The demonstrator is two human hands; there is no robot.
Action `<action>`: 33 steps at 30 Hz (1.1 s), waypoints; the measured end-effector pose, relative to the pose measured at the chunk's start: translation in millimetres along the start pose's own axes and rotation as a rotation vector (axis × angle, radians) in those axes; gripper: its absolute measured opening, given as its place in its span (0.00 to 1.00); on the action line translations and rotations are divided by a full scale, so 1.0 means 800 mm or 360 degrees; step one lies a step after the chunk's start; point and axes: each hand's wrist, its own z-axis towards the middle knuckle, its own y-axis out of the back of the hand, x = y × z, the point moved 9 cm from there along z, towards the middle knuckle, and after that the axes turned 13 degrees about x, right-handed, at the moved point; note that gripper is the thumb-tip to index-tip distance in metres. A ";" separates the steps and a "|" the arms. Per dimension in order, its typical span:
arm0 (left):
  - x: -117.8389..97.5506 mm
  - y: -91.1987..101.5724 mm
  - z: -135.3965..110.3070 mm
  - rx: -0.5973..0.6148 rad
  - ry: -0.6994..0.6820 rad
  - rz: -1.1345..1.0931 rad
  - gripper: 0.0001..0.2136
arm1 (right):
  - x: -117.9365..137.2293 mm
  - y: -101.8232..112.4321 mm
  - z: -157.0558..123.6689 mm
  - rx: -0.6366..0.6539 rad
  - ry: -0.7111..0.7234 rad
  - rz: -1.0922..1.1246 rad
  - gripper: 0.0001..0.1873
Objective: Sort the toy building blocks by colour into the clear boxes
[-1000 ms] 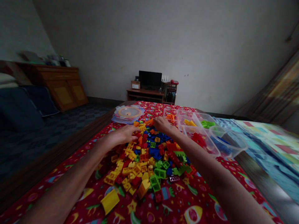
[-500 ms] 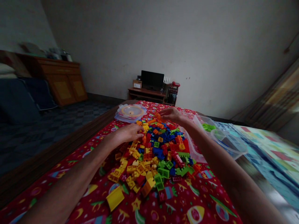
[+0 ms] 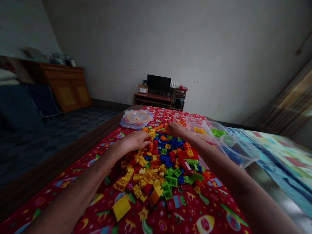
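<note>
A heap of plastic building bricks [image 3: 156, 165] in yellow, orange, red, blue and green lies on a red patterned cloth [image 3: 180, 217]. My left hand [image 3: 136, 140] rests at the heap's left edge beside yellow bricks [image 3: 151, 133]. Its fingers and thumb are apart, with no brick visible between them. At the far end of the heap, my right hand [image 3: 175, 128] reaches down among orange bricks [image 3: 159, 127]. The right fingers are curled together; their tips are partly hidden, and I cannot make out what they hold.
Clear plastic containers stand on the right, with yellow-orange bricks [image 3: 200, 130], green bricks [image 3: 217, 132] and blue bricks [image 3: 232, 155] inside. Stacked clear lids [image 3: 136, 119] lie at the far left of the cloth. A bed [image 3: 275, 149] is on the right.
My right hand has come slightly nearer and lower, its fingers now curled downward among the orange bricks. My left hand has stayed almost in place at the heap's edge.
</note>
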 end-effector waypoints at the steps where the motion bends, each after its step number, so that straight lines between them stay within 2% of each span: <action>1: 0.000 0.000 0.000 -0.0005 -0.0003 -0.0010 0.14 | 0.000 -0.004 -0.001 0.0013 0.0008 0.0011 0.14; 4: 0.001 -0.002 0.001 -0.0008 -0.0012 -0.0037 0.13 | -0.012 -0.001 -0.003 0.0018 0.0001 0.0060 0.12; 8: 0.002 -0.004 0.004 0.0004 0.0002 0.0016 0.13 | -0.046 0.025 -0.005 -0.0026 -0.0135 0.0067 0.13; 11: -0.002 -0.003 0.004 0.0014 -0.0004 0.0030 0.13 | -0.078 0.049 -0.011 -0.0175 -0.0337 0.0080 0.18; 14: -0.005 -0.001 0.003 0.0009 -0.0019 0.0007 0.13 | -0.090 0.059 -0.019 -0.0335 -0.0348 0.0101 0.23; 16: -0.002 -0.002 0.004 -0.0014 -0.0019 -0.0002 0.13 | -0.078 0.051 -0.021 -0.0316 -0.0201 0.0121 0.20; 20: 0.008 -0.004 0.012 -0.0142 -0.0012 -0.0002 0.14 | -0.028 0.015 -0.039 -0.0085 0.0097 0.0140 0.13; 25: 0.003 -0.001 0.023 -0.0378 -0.0115 -0.0078 0.10 | 0.024 -0.015 -0.078 0.0017 0.0241 0.0173 0.12; 29: -0.017 0.007 0.021 -0.0612 -0.0253 -0.0174 0.18 | 0.034 -0.031 -0.089 0.0032 0.0192 0.0099 0.12; 31: -0.029 0.003 0.023 -0.0573 -0.0334 -0.0247 0.20 | 0.034 -0.033 -0.091 0.0017 0.0178 0.0075 0.12; 33: -0.038 -0.006 0.028 -0.0434 -0.0362 -0.0325 0.20 | 0.034 -0.030 -0.095 -0.0013 0.0200 0.0082 0.12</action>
